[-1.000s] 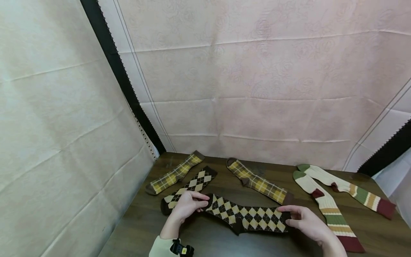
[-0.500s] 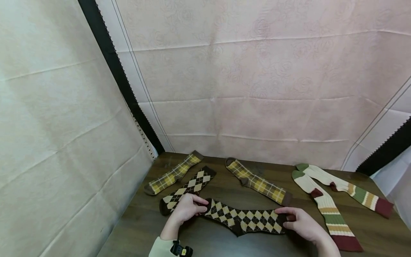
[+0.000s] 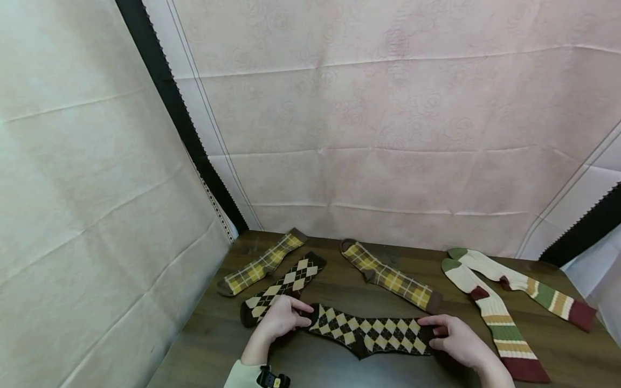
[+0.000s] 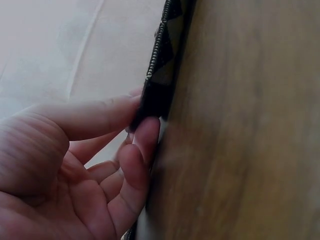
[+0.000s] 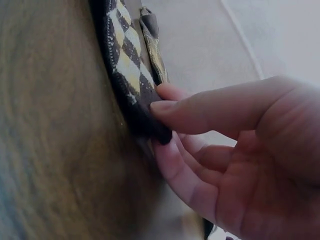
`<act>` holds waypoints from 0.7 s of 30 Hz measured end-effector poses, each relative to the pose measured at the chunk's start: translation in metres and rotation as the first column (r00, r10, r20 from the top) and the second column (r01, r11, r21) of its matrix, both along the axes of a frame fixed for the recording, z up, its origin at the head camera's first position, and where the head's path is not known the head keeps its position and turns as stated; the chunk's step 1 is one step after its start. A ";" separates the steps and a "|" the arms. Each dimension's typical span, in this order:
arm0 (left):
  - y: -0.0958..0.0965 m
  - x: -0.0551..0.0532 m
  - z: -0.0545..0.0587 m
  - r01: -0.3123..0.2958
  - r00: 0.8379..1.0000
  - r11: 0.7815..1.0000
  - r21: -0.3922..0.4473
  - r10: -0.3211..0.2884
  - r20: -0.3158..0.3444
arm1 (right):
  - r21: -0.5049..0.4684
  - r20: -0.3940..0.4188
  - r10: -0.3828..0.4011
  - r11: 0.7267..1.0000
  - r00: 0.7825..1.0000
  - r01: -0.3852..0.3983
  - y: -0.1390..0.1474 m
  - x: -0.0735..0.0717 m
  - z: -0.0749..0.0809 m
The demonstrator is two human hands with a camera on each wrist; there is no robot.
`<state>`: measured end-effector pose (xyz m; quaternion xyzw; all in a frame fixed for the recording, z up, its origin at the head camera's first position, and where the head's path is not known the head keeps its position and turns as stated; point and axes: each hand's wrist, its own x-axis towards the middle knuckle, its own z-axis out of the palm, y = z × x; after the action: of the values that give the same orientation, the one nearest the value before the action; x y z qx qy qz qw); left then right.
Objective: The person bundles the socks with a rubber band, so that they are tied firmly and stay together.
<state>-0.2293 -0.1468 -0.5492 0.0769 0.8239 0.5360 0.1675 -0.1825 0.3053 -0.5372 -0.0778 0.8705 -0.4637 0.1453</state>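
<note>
Left grip (image 3: 281, 319), right grip (image 3: 456, 338) pinching argyle sock (image 3: 364, 331) | plaid sock (image 3: 395, 281) behind (striped sock (image 3: 498, 319) rightward)

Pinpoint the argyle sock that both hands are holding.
In the head view, the argyle sock sits low, right of centre, between the left hand and right hand, below the rightmost yellow plaid sock.

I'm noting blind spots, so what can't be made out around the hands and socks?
- Head: the left tip of the held sock, covered by the left hand.
- Head: part of the other diamond sock, behind that hand.
- Left wrist: most of the held sock, cut off by the top edge.
- Right wrist: a pale scrap, cut off by the bottom edge.
</note>
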 end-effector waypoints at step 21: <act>0.000 0.000 0.000 0.002 1.000 1.000 -0.001 -0.002 0.000 | 0.155 -0.049 -0.141 0.977 0.989 0.147 -0.013 0.004 0.000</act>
<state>-0.2291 -0.1465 -0.5488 0.0777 0.8240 0.5355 0.1680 -0.1780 0.2921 -0.5372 -0.0115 0.9104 -0.4011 0.1007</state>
